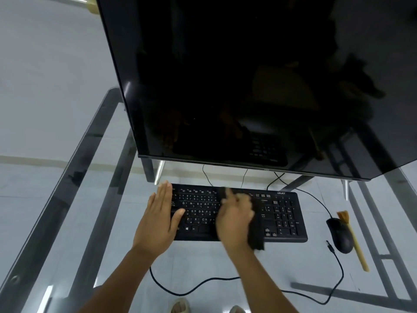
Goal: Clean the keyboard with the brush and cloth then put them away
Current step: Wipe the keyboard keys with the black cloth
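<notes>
A black keyboard [282, 213] lies on the glass desk in front of the monitor. My left hand [158, 218] lies flat on the keyboard's left end, fingers together, thumb across the keys, holding nothing. My right hand [234, 215] is over the middle of the keyboard, blurred, and presses a black cloth [256, 233] onto the keys. Part of the cloth hangs over the keyboard's front edge. The brush [354, 240], with a pale wooden handle and tan bristles, lies on the desk to the right, beside the mouse.
A large dark monitor [248, 86] on metal feet stands right behind the keyboard. A black mouse [339, 236] sits right of the keyboard, its cable [203, 288] looping across the glass desk [67, 222] near me. My feet show through the glass.
</notes>
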{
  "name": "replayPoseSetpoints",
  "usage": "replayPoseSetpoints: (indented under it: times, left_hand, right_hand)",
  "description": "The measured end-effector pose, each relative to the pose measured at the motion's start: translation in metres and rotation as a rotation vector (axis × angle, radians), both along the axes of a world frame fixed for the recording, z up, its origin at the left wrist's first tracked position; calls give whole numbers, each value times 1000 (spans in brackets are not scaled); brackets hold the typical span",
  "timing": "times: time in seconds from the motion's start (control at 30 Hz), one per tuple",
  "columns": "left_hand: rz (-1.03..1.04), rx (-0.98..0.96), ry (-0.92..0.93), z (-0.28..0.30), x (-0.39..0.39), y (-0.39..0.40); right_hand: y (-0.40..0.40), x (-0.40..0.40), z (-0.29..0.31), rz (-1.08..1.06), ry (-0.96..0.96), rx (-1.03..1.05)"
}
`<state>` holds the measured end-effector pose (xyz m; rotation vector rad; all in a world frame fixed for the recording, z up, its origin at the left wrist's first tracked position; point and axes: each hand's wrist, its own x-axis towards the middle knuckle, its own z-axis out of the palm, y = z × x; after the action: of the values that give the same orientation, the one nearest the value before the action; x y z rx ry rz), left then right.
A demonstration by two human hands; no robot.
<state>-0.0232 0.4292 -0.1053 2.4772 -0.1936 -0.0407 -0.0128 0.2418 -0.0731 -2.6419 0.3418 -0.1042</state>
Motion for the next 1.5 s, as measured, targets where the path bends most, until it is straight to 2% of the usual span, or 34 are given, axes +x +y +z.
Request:
replayPoseSetpoints:
  times: [0.1, 0.13, 0.17, 0.27, 0.3, 0.37, 0.43, 0.47, 0.5, 0.6, 0.63, 0.67, 0.77, 0.8, 0.83, 0.93, 0.97, 1.0, 1.1, 1.17, 1.23, 1.3, 1.37, 1.43, 1.5]
  left_hand:
    - [28, -98, 61, 5, 1, 3]
    - [-2, -109, 61, 6, 1, 6]
    - [-43, -115, 72, 6, 2, 11]
    - [-147, -132, 179, 12, 6, 28]
    - [-178, -114, 205, 13, 9, 33]
    - [-229, -65, 225, 15, 14, 41]
    - [-257, -36, 208, 16, 18, 46]
    - [-264, -30, 202, 16, 19, 47]
    - [-267, -25, 202, 16, 19, 48]
    - [-261, -10, 188, 14, 19, 48]
    - [-260, -7, 181, 13, 20, 48]
    - [-259, -3, 172, 12, 19, 48]
    - [-273, 18, 146, 10, 19, 49]
    - [-284, 30, 145, 12, 19, 48]
    - [-290, 40, 150, 14, 19, 48]
    - [-275, 73, 173, 16, 21, 46]
    - [-272, 84, 178, 16, 21, 47]
    - [-274, 92, 173, 16, 21, 48]
    - [-287, 132, 120, 15, 19, 49]
    - [-290, 141, 131, 16, 19, 48]
    - [-287, 154, 151, 19, 21, 47]
    - [-293, 183, 151, 20, 20, 47]
    - [-287, 176, 158, 19, 18, 47]
    - [-285, 154, 157, 19, 17, 46]
    - [-291, 164, 140, 19, 18, 47]
  right_hand:
    - [32, 2, 0, 476, 7, 47]
    - [27, 9, 0, 516, 4, 90]
    - [19, 18, -1, 468, -11, 94]
    - [11, 37, -5, 152, -116, 18]
    - [22, 35, -4, 150, -118, -14]
    - [50, 23, -4, 411, -121, -40]
    - [57, 14, -3, 733, -18, -8]
    - [51, 19, -1, 797, 20, -4]
    - [46, 30, -2, 781, -13, -13]
    - [44, 51, -6, 379, -92, -27]
    - [54, 45, -6, 309, -84, 1]
    - [67, 34, -7, 320, -82, 34]
    - [85, -11, -3, 725, -67, 16]
    - [76, -10, -1, 781, -23, 33]
    - [64, -1, 0, 785, -11, 40]
    - [39, 32, -8, 484, -105, 44]
    - [40, 31, -9, 485, -125, 25]
    - [48, 22, -5, 519, -106, 36]
    - [61, -18, 0, 823, 57, 107]
    - [37, -12, 0, 882, 38, 97]
    - [3, 6, -3, 745, -40, 51]
    - [-21, 19, -8, 466, -143, 49]
    - [-10, 16, -10, 233, -144, 45]
    - [26, 9, -12, 222, -132, 3]
    - [69, -1, -9, 402, -105, -27]
